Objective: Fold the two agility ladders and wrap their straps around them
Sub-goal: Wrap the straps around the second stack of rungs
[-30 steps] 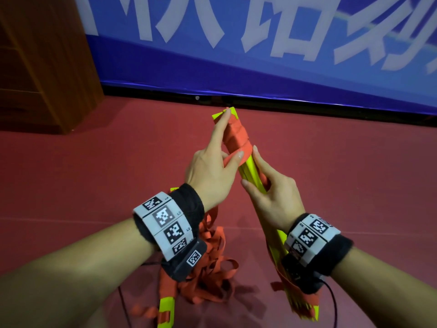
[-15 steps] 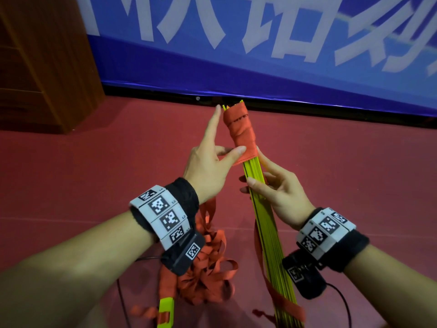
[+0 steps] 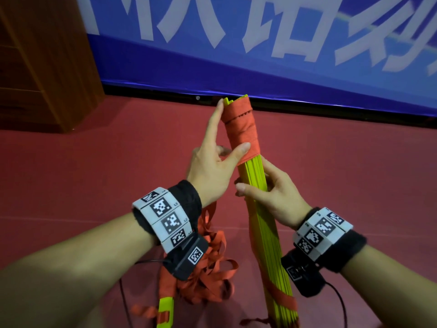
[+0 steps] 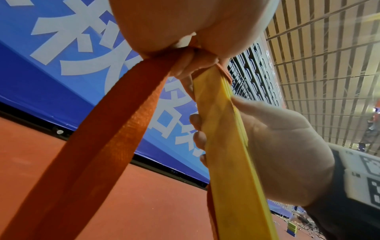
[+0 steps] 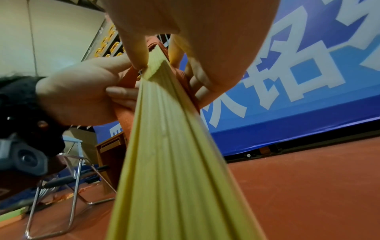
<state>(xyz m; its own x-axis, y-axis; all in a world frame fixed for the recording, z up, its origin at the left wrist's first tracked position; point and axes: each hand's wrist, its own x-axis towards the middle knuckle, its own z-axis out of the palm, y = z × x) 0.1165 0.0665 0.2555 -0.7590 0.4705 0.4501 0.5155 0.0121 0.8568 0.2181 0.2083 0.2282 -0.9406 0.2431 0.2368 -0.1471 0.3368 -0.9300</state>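
The rung bundle is being gripped by the right hand while the wrapped strap is being pinched by the left hand; slackened tension is risking unwinding.

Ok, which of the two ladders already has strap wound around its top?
The bundled ladder gripped by the right hand: orange strap coils around its upper end, pinned by the left hand. The other ladder lies loose, tangled on the floor.

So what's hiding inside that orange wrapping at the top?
The yellow rungs. Their tips poke out above the orange strap and the bundle runs on below it. The stretch under the wrap is covered, so it cannot be seen.
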